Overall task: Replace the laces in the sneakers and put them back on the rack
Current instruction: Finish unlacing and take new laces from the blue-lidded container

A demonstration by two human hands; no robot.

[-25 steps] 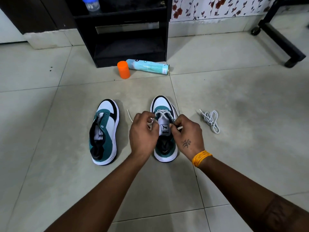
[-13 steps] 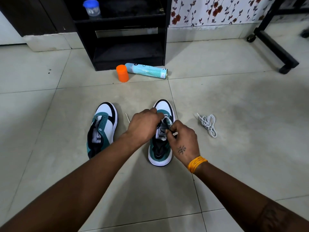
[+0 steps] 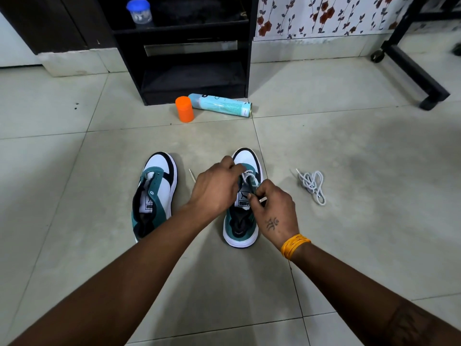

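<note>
Two green, white and black sneakers stand on the tiled floor. The left sneaker (image 3: 154,193) has no lace in its eyelets. Over the right sneaker (image 3: 245,221) both my hands work on a white lace (image 3: 249,177) threaded near its toe end. My left hand (image 3: 215,187) curls over the sneaker's left side and grips the lace; its fingertips are hidden. My right hand (image 3: 273,213) pinches the lace above the tongue. A loose lace tip (image 3: 191,174) pokes out left of my left hand. A second white lace (image 3: 311,184) lies bundled on the floor to the right.
A black shoe rack (image 3: 192,46) stands at the back, with a blue-lidded jar (image 3: 139,11) on its shelf. In front of it are an orange cap (image 3: 185,108) and a teal spray can (image 3: 220,104) lying down. A black wheeled frame (image 3: 411,68) is at the back right.
My left hand has moved forward toward the sneaker's toe. My right hand stays at the tongue. The view has shifted slightly, with the rack showing more.
</note>
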